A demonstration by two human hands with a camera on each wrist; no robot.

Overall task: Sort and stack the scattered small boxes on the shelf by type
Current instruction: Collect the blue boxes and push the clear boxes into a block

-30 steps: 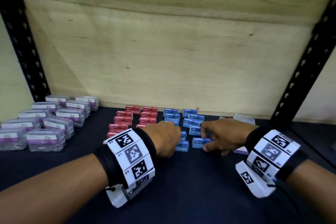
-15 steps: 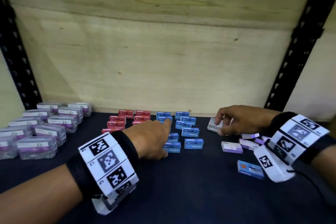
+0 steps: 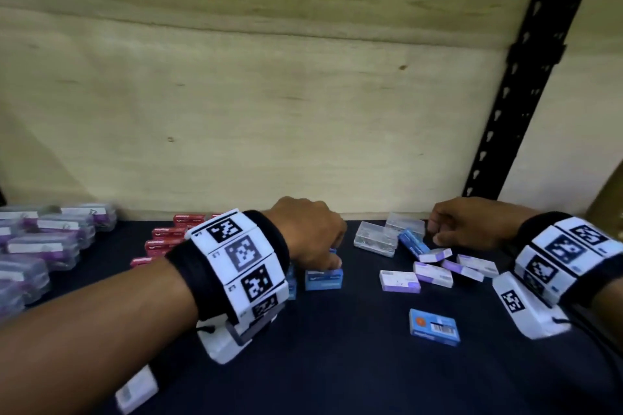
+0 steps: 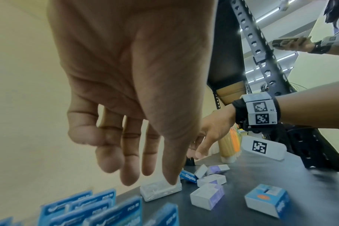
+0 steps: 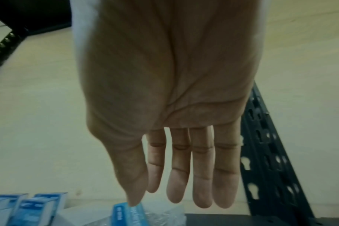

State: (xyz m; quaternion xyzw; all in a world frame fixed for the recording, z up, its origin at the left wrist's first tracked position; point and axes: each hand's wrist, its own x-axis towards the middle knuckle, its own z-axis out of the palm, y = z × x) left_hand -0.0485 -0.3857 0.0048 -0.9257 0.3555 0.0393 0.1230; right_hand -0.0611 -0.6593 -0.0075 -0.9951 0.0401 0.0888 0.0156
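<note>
Both hands hang loose over the dark shelf [image 3: 337,364], holding nothing that we can make out. Our left hand [image 3: 308,234] hovers with fingers relaxed and slightly spread above the blue boxes [image 4: 91,214], which stand in tidy rows; whether a fingertip grazes one, we cannot tell. Our right hand [image 3: 472,224] reaches toward the far right, fingers straight and together, its thumb tip just above a tilted blue box [image 3: 414,241] that leans against the clear plastic cases [image 3: 377,239] near the back wall.

As we judge it, the sorting is well along but not finished. At far left the clear cases with purple labels [image 3: 50,239] sit grouped in rows, the red boxes [image 3: 167,239] form a block beside them, and the blue rows stand at centre. Still scattered on the right are several white-and-purple boxes [image 3: 435,274], lying at odd angles and touching one another in places, along with the tilted blue box and a lone blue box with an orange spot [image 3: 435,327] lying flat nearer to us, well apart from its kind. The two clear cases also wait by the wall. One more white box [image 3: 136,389] lies blurred at the near left edge.
</note>
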